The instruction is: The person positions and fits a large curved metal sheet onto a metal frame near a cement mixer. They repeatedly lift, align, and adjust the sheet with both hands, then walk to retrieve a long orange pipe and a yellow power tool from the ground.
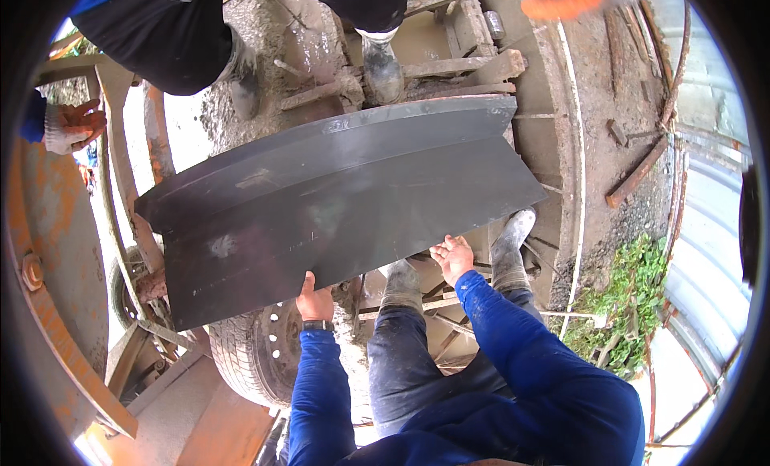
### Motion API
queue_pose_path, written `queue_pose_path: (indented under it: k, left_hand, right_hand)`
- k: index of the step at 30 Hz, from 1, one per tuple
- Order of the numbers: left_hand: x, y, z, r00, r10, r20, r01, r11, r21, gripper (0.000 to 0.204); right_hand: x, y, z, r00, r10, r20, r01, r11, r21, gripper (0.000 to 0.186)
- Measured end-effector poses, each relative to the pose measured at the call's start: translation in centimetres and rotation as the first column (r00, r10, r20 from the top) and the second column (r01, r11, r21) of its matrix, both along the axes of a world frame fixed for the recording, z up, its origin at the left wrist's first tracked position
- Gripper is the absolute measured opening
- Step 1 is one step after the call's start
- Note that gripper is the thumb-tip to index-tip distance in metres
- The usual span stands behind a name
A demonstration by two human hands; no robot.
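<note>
A: Fingers?

B: Left hand: fingers hidden under the near edge of the sheet, thumb on top. A grip on that edge is judged. Right hand: fingers pressed to the same edge further right, partly curled. A closed grip cannot be told.

A: Sheet position?

B: Held up, well clear of the ground, roughly level, tilted slightly toward the wearer. A dark grey bent plate, one long fold along its upper third. Far edge lies near the boots of a second person. Only the near edge is supported by the two hands; nothing is seen holding the far side.

A: Progress?

B: Sheet is lifted and carried, not set down or fixed anywhere. Placement is judged as yet to be done. No fasteners or tools are seen on it.

A: Arm pose?

B: Both forearms in blue sleeves are extended forward from the lower edge. Left reaches straight up to the edge, watch at the wrist. Right is angled in from the right, elbow bent.

A: Surroundings?

B: Wheel below left of the sheet. Rusty orange frame at left. A gloved hand of another person at far left, apart from the sheet.
</note>
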State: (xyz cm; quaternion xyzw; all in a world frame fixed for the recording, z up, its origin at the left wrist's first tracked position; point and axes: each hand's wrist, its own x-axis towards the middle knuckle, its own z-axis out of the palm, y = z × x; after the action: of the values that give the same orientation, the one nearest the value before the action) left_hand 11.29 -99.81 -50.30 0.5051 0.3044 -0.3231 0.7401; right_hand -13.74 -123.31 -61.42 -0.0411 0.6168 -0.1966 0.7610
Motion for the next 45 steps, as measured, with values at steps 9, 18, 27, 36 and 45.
queue_pose_path:
  k: [9, 18, 27, 36, 45]
  left_hand:
    - [1.8, 0.1, 0.8, 0.997, 0.052, 0.059, -0.053, 0.998, 0.02, 0.035]
    - [1.2, 2.1, 0.0, 0.943, -0.228, 0.241, 0.196, 0.969, 0.15, 0.037]
    - [1.9, 1.1, 0.1, 0.996, -0.075, 0.049, 0.074, 0.997, 0.02, 0.038]
    - [1.6, 1.9, -3.5, 0.999, -0.032, 0.016, 0.03, 0.995, 0.099, 0.036]
    - [1.2, 4.4, -5.6, 0.939, -0.306, 0.157, 0.228, 0.895, 0.383, 0.035]
  right_hand:
    - [0.6, -2.1, -3.3, 0.981, -0.027, 0.194, -0.015, 0.978, 0.209, 0.027]
    - [0.8, -3.1, -0.6, 0.95, -0.001, 0.312, -0.03, 0.995, 0.095, 0.018]
    - [0.2, -2.9, -3.2, 0.921, 0.01, 0.388, -0.053, 0.994, 0.1, 0.018]
    - [0.2, -0.6, -5.7, 0.979, 0.204, 0.012, -0.201, 0.951, 0.235, 0.033]
    - [-0.7, -2.0, -4.0, 0.793, 0.597, -0.119, -0.521, 0.767, 0.373, 0.036]
